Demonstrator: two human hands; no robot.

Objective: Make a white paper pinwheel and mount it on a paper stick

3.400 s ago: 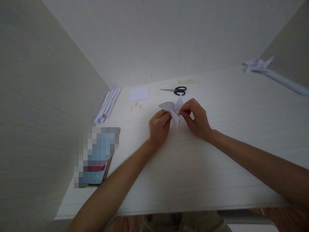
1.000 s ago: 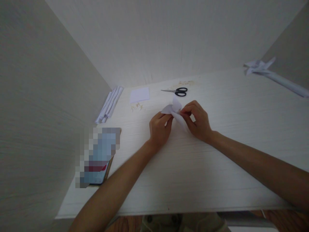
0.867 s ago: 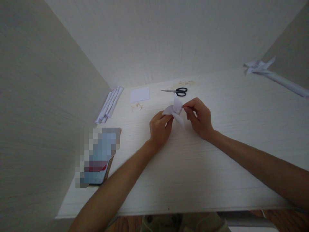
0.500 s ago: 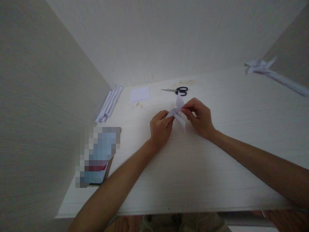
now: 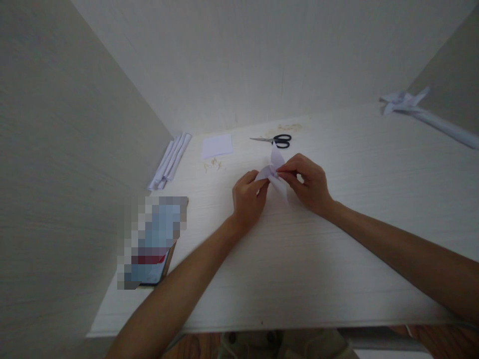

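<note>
A white paper pinwheel (image 5: 277, 157) is held above the table between my two hands, its pointed blades spreading up, left and down. My left hand (image 5: 250, 197) is closed on its left side, with thumb and fingers pinching the paper. The fingertips of my right hand (image 5: 305, 180) pinch at the pinwheel's centre and right side; whether something small sits between them I cannot make out. Just behind the pinwheel lie black-handled scissors (image 5: 281, 140), blades pointing left.
Several rolled paper tubes (image 5: 170, 160) lie by the left wall. White paper sheets (image 5: 217, 146) and small pale bits (image 5: 214, 165) are beside them. A phone (image 5: 155, 244), partly blurred out, lies front left. Another paper pinwheel on a stick (image 5: 406, 102) rests far right. Tan bits (image 5: 290, 127) lie at the back.
My right fingertips have moved slightly left, closer in to the pinwheel's centre. The pinwheel's upper blade has shifted a little left. My left hand has barely moved.
</note>
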